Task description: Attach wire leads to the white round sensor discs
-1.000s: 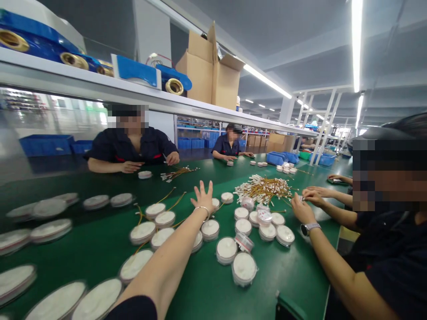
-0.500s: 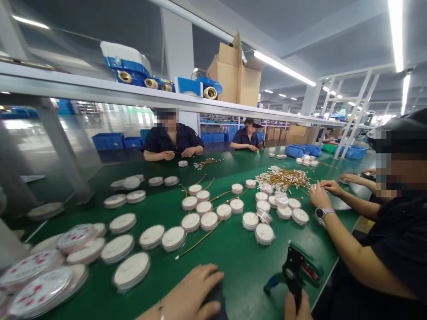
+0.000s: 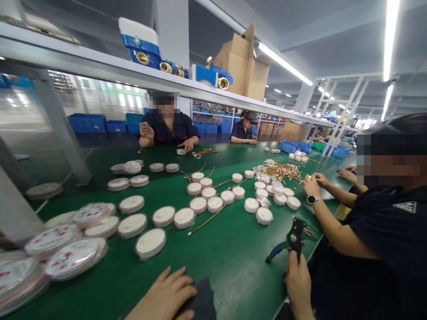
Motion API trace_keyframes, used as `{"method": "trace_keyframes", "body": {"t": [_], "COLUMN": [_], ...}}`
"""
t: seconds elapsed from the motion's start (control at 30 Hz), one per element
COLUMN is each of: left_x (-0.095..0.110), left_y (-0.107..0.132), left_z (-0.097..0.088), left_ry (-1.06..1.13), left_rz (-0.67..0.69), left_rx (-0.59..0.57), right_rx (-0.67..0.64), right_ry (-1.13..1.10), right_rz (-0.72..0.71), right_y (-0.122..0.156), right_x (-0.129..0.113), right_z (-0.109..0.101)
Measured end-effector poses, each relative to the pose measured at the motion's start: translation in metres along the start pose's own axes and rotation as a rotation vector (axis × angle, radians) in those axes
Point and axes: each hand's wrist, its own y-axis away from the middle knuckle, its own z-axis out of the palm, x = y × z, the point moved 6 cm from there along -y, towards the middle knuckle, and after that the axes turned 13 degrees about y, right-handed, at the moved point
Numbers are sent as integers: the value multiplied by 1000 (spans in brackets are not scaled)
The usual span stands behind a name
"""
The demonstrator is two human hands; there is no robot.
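green-handled black metal crimping pliers (image 3: 292, 240) at near table edge, gripped at lower handle by right hand (image 3: 298, 284), closed around it. left hand (image 3: 165, 295) flat, fingers apart, on dark soft cloth (image 3: 200, 302). pliers likely rigid, moderately heavy; best held by both handles.

On the table (image 3: 233, 262), the pliers (image 3: 293, 240) stand at the near right edge, held at the lower handle by the right hand (image 3: 298, 284). Left of them the left hand (image 3: 167, 295) lies on a cloth (image 3: 202, 302). Behind the pliers sit discs (image 3: 213, 202), the wire pile (image 3: 278, 170) farther back. A loose wire (image 3: 208, 221) lies left of the pliers.
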Motion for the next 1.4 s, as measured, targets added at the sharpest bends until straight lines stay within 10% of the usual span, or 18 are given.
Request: {"method": "trace_keyframes", "body": {"t": [0.17,0.33,0.5,0.83,1.17,1.4], "left_x": [46,77,78,42,73,63], "left_y": [-120,-254,-313,-262,-279,-155], "left_z": [-39,-13,7,19,23,9], "left_ry": [-55,-70,-76,-99,-142,-125], "left_rz": [120,212,199,330,275,211], "left_rx": [95,111,99,151,151,-89], "right_rx": [21,40,46,-22,-73,-141], "right_ry": [51,71,72,64,100,162], "right_rz": [-28,-56,-62,-8,39,97], "right_y": [3,3,-3,0,0,1], "right_x": [6,2,3,13,21,38], "right_z": [11,16,18,22,22,28]}}
